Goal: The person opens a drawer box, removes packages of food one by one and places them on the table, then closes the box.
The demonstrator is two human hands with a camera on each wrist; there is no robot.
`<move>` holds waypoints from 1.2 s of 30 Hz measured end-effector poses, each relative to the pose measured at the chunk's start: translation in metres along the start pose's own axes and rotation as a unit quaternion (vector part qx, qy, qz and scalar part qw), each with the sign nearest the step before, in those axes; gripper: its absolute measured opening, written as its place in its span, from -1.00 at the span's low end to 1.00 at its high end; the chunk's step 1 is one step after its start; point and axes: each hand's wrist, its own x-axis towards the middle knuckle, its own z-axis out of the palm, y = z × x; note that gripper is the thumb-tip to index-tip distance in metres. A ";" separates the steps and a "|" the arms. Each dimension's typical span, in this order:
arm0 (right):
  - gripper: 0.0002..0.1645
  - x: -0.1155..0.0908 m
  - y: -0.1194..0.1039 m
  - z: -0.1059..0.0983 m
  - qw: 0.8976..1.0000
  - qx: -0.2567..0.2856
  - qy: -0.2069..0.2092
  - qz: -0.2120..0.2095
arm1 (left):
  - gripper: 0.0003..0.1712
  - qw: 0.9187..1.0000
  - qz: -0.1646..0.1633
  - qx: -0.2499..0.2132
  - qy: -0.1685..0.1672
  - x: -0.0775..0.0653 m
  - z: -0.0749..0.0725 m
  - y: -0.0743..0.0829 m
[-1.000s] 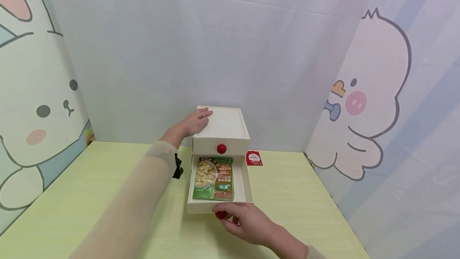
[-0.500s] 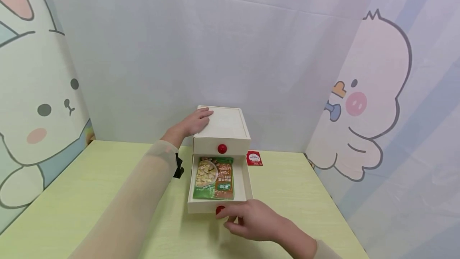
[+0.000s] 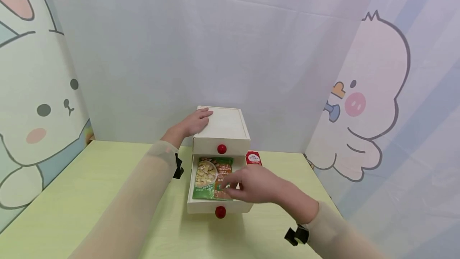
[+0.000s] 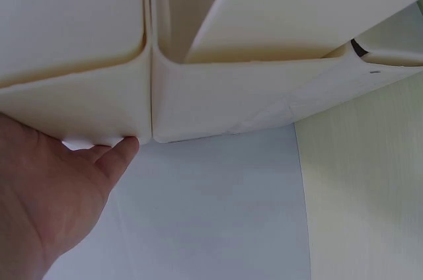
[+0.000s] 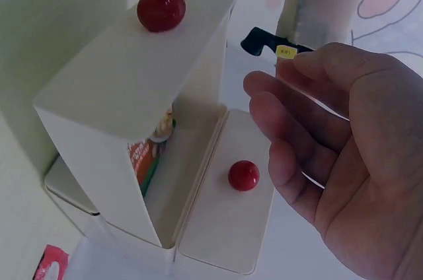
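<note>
A small white two-drawer cabinet [image 3: 228, 123] stands on the table. Its upper drawer is closed, while the lower drawer [image 3: 202, 208] is pulled out towards me. Flat inside the lower one lies a green and brown food packet [image 3: 206, 175] with a bowl pictured on it. My left hand [image 3: 194, 123] rests on the cabinet's top left edge, fingers laid over the top. Above the pulled-out drawer hovers my right hand [image 3: 256, 185], fingers loosely bent and holding nothing; it overlaps the packet's right side in the head view. Each drawer front carries a red knob [image 3: 221, 212].
A small red packet [image 3: 253, 158] lies on the table right of the cabinet, partly behind my right hand. The pale yellow-green table [image 3: 90, 195] meets a grey curtain [image 3: 230, 51] behind the cabinet. Cartoon-printed curtains hang at both sides.
My right hand has let go of the lower drawer's knob and moved up and forward over the drawer. The left hand, the drawer and the food packet have stayed in place.
</note>
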 end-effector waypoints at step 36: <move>0.18 0.076 0.037 0.034 0.942 -0.215 -0.199 0.166 | -0.29 1.000 0.001 -0.013 0.004 0.003 0.003 -0.004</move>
